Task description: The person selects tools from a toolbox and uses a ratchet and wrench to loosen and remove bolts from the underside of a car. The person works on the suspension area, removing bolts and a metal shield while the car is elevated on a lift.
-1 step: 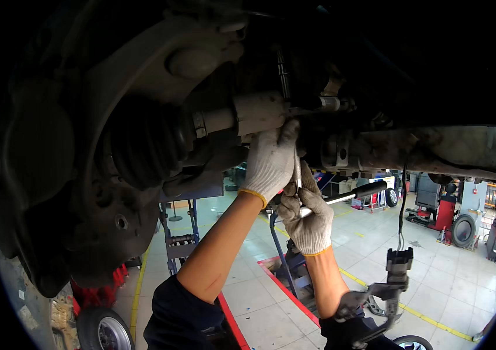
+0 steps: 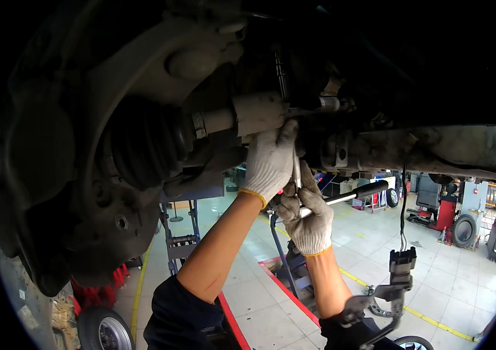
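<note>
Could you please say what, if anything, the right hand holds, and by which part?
The right hand holds a black-handled wrench by its head end.

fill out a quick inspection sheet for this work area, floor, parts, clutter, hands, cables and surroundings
Surface: pale tiled floor with yellow lines
Job's things: black-handled tool; silver rod rising above it, join hidden; grey cylinder and ribbed boot overhead
Clutter: wheel at lower left
Left hand: gloved, raised just below the grey cylinder, grip unclear
Right hand: gloved, closed around the black-handled tool
Cables: dark cable hanging at right, black connector at its lower end
Surroundings: red-and-black machine, tyre standing near it
</note>
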`<action>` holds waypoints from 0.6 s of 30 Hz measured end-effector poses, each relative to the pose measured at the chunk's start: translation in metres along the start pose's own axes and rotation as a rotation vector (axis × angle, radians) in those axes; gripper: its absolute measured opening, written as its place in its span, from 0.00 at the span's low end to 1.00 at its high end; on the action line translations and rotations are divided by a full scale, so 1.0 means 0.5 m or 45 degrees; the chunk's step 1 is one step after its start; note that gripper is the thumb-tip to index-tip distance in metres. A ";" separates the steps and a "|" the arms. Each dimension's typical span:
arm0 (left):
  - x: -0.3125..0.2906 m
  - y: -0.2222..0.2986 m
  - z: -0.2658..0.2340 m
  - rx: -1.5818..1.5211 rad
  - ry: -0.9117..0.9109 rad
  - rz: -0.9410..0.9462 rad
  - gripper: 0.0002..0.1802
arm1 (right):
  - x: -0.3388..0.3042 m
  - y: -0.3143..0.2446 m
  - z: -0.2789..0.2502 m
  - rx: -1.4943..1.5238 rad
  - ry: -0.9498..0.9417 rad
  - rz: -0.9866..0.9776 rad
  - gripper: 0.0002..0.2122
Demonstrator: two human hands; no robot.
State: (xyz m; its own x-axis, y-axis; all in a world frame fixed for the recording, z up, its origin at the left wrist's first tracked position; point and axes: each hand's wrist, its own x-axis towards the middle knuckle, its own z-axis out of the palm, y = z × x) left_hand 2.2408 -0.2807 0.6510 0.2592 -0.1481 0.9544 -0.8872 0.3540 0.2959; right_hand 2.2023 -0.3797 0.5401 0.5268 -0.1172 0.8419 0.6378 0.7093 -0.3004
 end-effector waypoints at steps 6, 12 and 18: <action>0.002 0.014 0.007 0.436 0.140 0.120 0.20 | 0.011 0.008 -0.027 0.608 -0.213 0.347 0.14; 0.007 -0.001 0.007 0.549 0.317 0.323 0.21 | 0.022 0.041 -0.027 0.647 -0.176 0.266 0.06; 0.001 0.004 0.009 0.491 0.240 0.167 0.19 | 0.006 0.060 -0.012 0.298 -0.214 0.002 0.05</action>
State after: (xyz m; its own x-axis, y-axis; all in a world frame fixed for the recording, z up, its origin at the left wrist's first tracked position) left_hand 2.2374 -0.2842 0.6522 0.1681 0.0583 0.9840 -0.9854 -0.0171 0.1694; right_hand 2.2262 -0.3629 0.5311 0.4149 -0.0132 0.9098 0.4800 0.8526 -0.2065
